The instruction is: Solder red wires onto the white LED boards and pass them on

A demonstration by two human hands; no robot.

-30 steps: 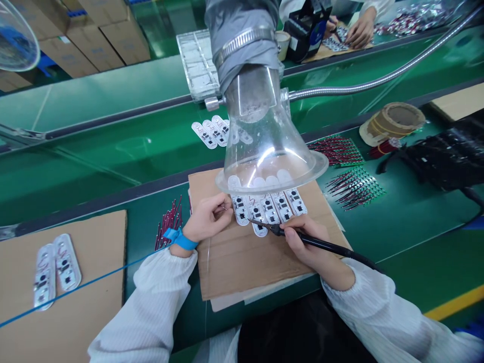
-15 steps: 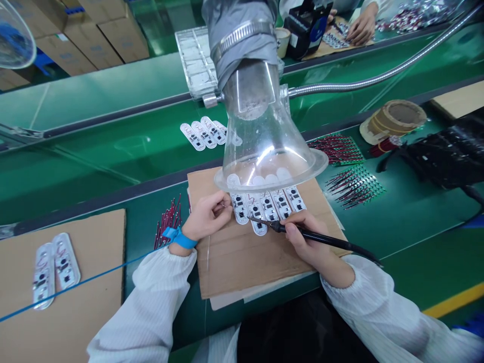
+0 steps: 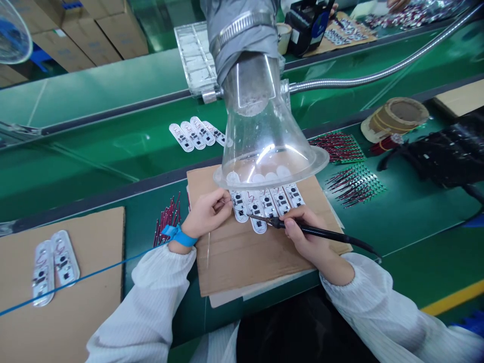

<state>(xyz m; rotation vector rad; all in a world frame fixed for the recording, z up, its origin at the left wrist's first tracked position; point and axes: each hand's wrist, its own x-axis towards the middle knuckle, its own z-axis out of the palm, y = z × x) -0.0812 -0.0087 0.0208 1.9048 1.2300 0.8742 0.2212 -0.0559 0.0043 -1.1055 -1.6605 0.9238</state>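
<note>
- Soldering looks to be mid-course: the tip of the soldering iron [image 3: 275,221] is at the lower end of the leftmost circuit board [image 3: 239,205]; whether it touches, or that joint is finished, cannot be told.
- The right hand [image 3: 308,234] grips one iron like a pen, fingers wrapped around its handle.
- The left hand [image 3: 207,212] has fingers curled towards the thumb, just beside that board's left edge; a thin strand may be pinched there, but I cannot tell.
- Five boards lie side by side on the cardboard sheet [image 3: 230,267], their upper ends seen through one clear fume hood [image 3: 260,136]. A reddish wire shows on the second from the left; how many are complete is unclear.
- Two more boards [image 3: 43,272], with reddish wires, lie on the left cardboard [image 3: 94,302]; they may be finished.
- At least four boards [image 3: 202,130] sit on the green conveyor [image 3: 113,156], probably waiting or passed on; the hood hides what is behind it.
- Supplies remain on the counter [image 3: 412,222]: one loose red wire pile [image 3: 168,219] at left, two groups of red-wired green pieces [image 3: 355,186] at right, too many to count.
</note>
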